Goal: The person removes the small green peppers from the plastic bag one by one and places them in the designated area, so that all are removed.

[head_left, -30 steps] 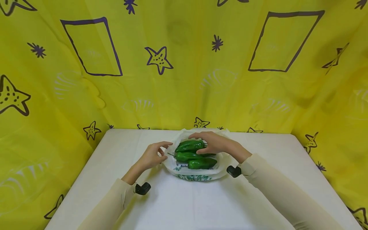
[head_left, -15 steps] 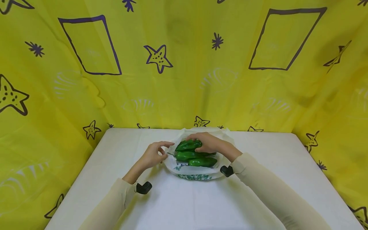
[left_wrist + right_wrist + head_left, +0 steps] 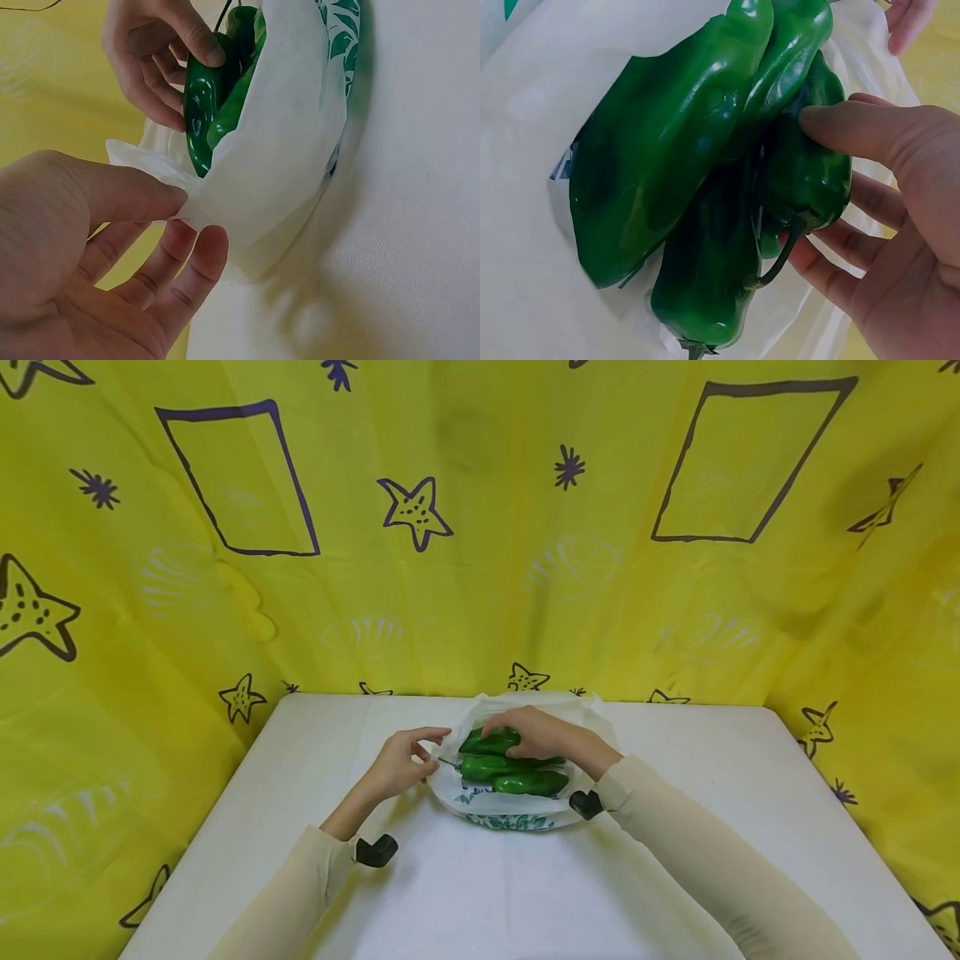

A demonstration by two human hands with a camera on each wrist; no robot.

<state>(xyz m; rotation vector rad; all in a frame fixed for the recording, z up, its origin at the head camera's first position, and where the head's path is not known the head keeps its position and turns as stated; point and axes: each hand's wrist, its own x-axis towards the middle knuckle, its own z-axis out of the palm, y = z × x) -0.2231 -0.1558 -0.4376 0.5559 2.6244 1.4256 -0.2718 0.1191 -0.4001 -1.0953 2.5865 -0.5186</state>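
A white plastic bag with green leaf print lies open on the table, holding several long green peppers. My right hand reaches in over the bag and grips the rearmost green pepper. In the right wrist view its thumb presses on top of that pepper, with the fingers curled round the far side; a curved stem hangs from its near end. At the bag's left edge, my left hand pinches the thin plastic between thumb and fingers, as the left wrist view shows.
The bag stands near the back of a white table. A yellow curtain with starfish drawings encloses the table at the back and sides. Dark wrist cameras sit under both sleeves.
My right hand has moved left and down onto the rearmost pepper, its thumb and fingers closing round it. The left hand has stayed at the bag's edge.
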